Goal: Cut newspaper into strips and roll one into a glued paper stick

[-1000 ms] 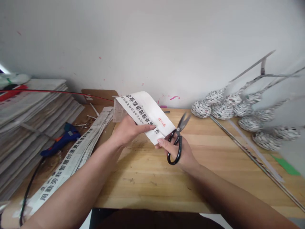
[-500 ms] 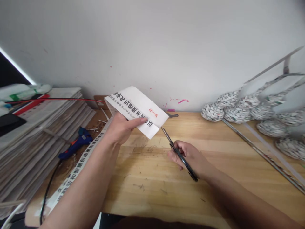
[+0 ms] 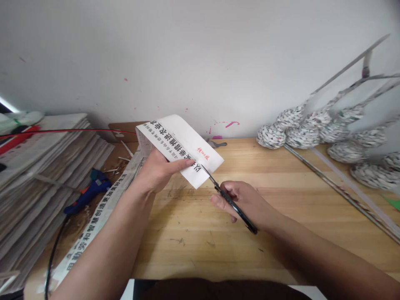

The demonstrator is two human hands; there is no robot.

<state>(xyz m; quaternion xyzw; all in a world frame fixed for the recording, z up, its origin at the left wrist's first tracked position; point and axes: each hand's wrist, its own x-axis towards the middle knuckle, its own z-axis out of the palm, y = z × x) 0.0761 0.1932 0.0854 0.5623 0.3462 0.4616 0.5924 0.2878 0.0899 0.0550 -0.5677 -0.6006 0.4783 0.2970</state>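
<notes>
A folded piece of newspaper, white with black print and a few red characters, is pinched in my left hand, thumb on top and fingers hidden beneath. My right hand is closed round a pair of black-handled scissors. The blades meet the right end of the newspaper, with one blade lying over its face near my left thumb. How far the cut runs, I cannot tell. Both hands are above the wooden table.
On the left stand stacked newspapers, a blue glue gun with a black cord, and a newspaper strip. Woven paper gourds and a long rod lie right. A small grey tool rests by the wall.
The scissors have moved up and left from beside the newspaper, so their blades now overlap its right end. The camera view has shifted slightly to the right.
</notes>
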